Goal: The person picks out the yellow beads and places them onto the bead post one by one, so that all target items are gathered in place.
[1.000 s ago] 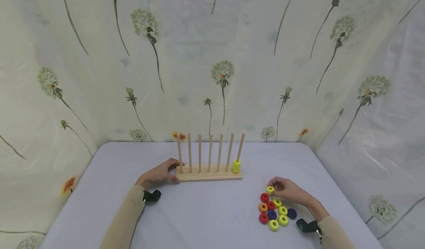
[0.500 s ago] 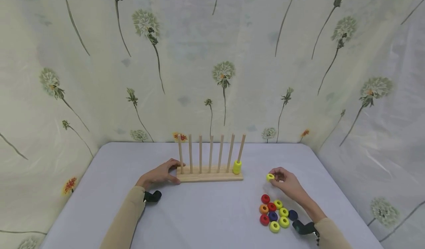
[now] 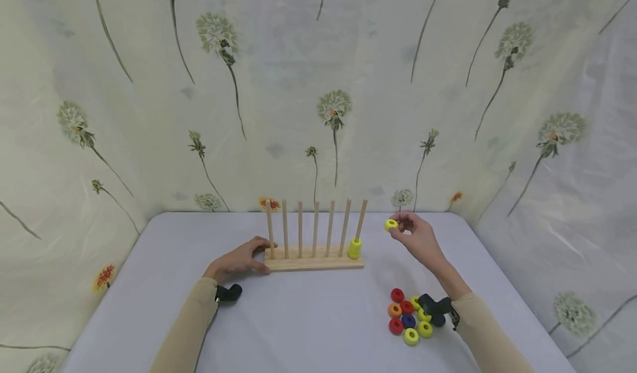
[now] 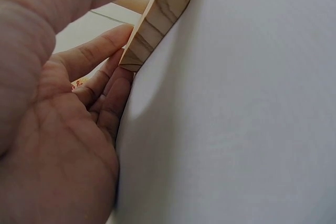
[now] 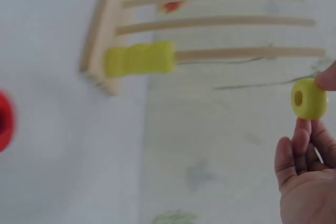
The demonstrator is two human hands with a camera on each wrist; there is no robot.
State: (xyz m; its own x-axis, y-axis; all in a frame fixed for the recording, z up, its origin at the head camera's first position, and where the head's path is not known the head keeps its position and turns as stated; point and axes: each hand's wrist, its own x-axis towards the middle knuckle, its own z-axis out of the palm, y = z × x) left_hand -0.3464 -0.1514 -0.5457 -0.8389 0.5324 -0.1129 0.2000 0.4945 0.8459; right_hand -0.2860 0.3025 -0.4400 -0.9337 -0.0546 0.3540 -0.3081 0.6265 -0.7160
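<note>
A wooden peg stand [image 3: 313, 263] with several upright pegs stands near the middle of the table. Stacked yellow beads [image 3: 354, 248] sit low on its rightmost peg. My left hand [image 3: 241, 259] grips the left end of the base, thumb at the front edge and fingers behind, also visible in the left wrist view. Raised to the right of the stand, my right hand [image 3: 418, 237] pinches a yellow bead [image 5: 308, 99] between thumb and fingers. The bead is apart from the pegs, its hole showing in the right wrist view.
Loose beads lie at the front right: red beads [image 3: 397, 295], an orange bead [image 3: 395, 310], yellow beads [image 3: 411, 337] and dark blue beads [image 3: 408, 321]. The right wrist's black camera partly covers them. A flowered curtain [image 3: 278, 113] hangs behind the white table [image 3: 298, 323].
My right hand has picked the yellow bead from the loose group, lifted it and carried it up and left toward the rightmost peg. The left hand has stayed on the stand.
</note>
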